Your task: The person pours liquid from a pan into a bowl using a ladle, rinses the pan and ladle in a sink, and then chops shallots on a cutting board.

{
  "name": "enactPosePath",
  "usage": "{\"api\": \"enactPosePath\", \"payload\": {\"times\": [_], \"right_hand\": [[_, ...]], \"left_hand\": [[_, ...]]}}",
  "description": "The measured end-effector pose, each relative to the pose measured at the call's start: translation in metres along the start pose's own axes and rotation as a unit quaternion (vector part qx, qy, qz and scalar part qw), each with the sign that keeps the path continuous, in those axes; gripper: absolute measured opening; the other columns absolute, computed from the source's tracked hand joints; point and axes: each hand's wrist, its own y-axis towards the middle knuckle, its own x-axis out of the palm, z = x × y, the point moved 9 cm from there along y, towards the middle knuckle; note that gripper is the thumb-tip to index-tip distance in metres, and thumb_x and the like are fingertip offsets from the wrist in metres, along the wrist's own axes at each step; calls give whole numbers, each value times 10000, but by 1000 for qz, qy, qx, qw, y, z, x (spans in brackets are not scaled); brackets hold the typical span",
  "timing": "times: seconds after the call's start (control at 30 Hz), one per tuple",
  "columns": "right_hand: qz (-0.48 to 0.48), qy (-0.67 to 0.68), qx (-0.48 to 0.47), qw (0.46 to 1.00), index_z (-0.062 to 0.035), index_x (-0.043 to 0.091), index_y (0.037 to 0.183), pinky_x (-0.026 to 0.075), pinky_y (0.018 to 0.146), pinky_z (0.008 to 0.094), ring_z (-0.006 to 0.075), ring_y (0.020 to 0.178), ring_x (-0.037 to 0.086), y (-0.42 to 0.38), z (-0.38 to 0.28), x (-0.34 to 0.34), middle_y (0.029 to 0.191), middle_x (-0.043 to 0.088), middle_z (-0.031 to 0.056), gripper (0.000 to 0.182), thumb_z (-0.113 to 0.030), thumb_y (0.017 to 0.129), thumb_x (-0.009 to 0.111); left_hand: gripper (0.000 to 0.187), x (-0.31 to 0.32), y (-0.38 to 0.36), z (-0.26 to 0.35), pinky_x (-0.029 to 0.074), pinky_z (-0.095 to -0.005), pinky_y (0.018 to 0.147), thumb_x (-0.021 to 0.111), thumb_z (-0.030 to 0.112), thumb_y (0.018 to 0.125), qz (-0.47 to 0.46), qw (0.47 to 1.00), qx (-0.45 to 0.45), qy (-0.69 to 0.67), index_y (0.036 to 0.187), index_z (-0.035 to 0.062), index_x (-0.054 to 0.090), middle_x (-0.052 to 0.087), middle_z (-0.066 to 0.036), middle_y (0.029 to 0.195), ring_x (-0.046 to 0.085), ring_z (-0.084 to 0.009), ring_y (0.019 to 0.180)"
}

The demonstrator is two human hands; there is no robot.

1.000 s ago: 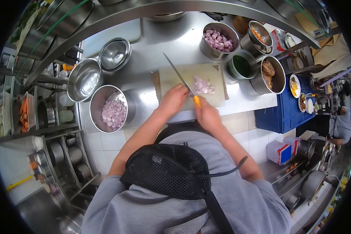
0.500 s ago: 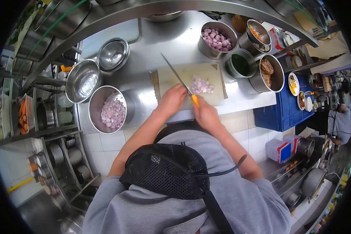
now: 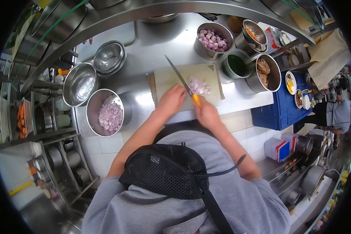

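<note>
My right hand (image 3: 207, 114) is closed on the yellow handle of a long kitchen knife (image 3: 177, 73), whose blade points away and to the left across the cutting board (image 3: 167, 76). My left hand (image 3: 171, 100) rests at the board's near edge, its fingers curled beside the blade. Whatever lies under those fingers is hidden. Chopped shallots (image 3: 199, 85) lie in a loose pile on the board, just right of the blade. To the left, a steel pot (image 3: 90, 117) holds more chopped shallots (image 3: 110, 116). Whole peeled shallots (image 3: 213, 40) fill another pot (image 3: 202, 52) behind the board.
Steel bowls (image 3: 80, 84) stand at left. Right of the board are a tub of green liquid (image 3: 236, 65) and a pot with brown pieces (image 3: 263, 72). A metal shelf (image 3: 152, 8) spans overhead. Fingertips (image 3: 89, 41) show by a far white board (image 3: 123, 37). Another person (image 3: 341, 113) stands far right.
The view has shifted slightly. The knife's blade has swung a little to the right over the board. Both hands stay in nearly the same place. Fingertips have appeared by the far white board.
</note>
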Motion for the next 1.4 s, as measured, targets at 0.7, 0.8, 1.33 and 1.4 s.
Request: {"api": "enactPosePath", "payload": {"times": [0.7,0.8,1.33,1.4], "right_hand": [[-22,-28,-13,999,-12,560,1437,603,812,582,502,914,758,-3,-9,12,1062,777,287,406,-262,1121,610],[-22,-25,-13,999,-10,564,1439,602,818,584,505,917,757,-3,-7,14,1065,777,289,410,-264,1121,611],[-29,-39,-6,999,-20,560,1439,600,826,585,508,932,756,-3,-10,16,1083,776,290,407,-262,1118,620],[-27,-32,-4,999,-20,560,1436,600,824,587,508,929,756,-3,-13,15,1083,776,290,404,-263,1118,618]], "left_hand": [[85,0,-1,-4,559,-510,851,705,11,974,-28,1000,-4,6,1053,12,674,669,-185,1020,684,-429,990],[83,3,-2,-5,557,-511,854,704,8,975,-32,999,-1,3,1052,6,672,673,-188,1028,680,-434,990],[91,3,-5,-7,555,-523,864,698,-12,953,-20,1000,-4,-9,1039,6,671,679,-195,1043,678,-442,1012],[88,2,-6,-10,553,-535,874,688,-10,945,-22,1000,-7,-8,1028,9,668,675,-200,1042,673,-447,1028]]}}
